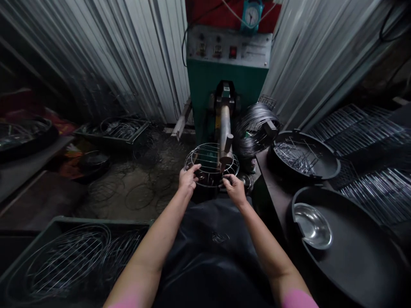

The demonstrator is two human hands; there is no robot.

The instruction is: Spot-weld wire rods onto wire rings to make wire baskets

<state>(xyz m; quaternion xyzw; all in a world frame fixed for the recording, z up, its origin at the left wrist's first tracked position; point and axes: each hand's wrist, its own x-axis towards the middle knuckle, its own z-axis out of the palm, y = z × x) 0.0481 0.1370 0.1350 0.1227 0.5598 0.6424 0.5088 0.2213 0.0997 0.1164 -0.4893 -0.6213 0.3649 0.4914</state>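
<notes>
A round wire rack [208, 173], made of thin rings and cross wires, sits at the welding machine in the middle of the head view. My left hand [189, 178] grips its near left rim between thumb and fingers. At the rack's near right side, my right hand [235, 188] is closed in a pinch; what lies between its fingertips is too small to make out. Just above that pinch, the machine's thick metal arm [225, 130] ends in a downward electrode tip [222, 166] at the rack. A black apron [218, 248] covers my lap.
The green machine cabinet [205, 94] stands ahead. Right of it are a bundle of wire hoops [253, 128], a pan [334, 167] of short wires, and a large tray [359, 256] with a metal bowl [313, 226]. A green crate [61, 220] with wire racks stands left.
</notes>
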